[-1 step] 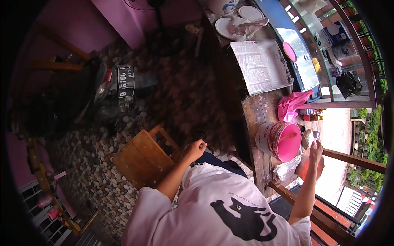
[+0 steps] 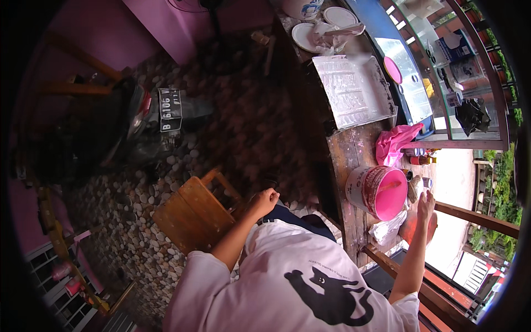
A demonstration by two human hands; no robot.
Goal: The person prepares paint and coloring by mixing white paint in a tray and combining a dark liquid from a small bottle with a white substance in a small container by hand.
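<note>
My left hand (image 2: 265,201) is held in front of my waist with its fingers curled closed, and nothing shows in it. Near it stands a brown wooden stool (image 2: 191,213). My right hand (image 2: 426,206) is raised beside the workbench (image 2: 354,227), its fingers stretched out and holding nothing visible. To its left is a white bucket (image 2: 358,189) of pink paint (image 2: 394,200), with a stick (image 2: 391,185) in it. A crumpled white plastic bag (image 2: 387,229) lies between the bucket and my right forearm, beside a reddish round thing (image 2: 409,226), partly hidden by the arm.
Farther along the bench are a paint-smeared white roller tray (image 2: 357,91), a pink plastic bag (image 2: 397,143) and white lids (image 2: 338,17). A glass cabinet (image 2: 442,119) and wooden rail (image 2: 475,218) border the right. A parked motorbike (image 2: 135,119) stands on the pebbled floor (image 2: 146,235).
</note>
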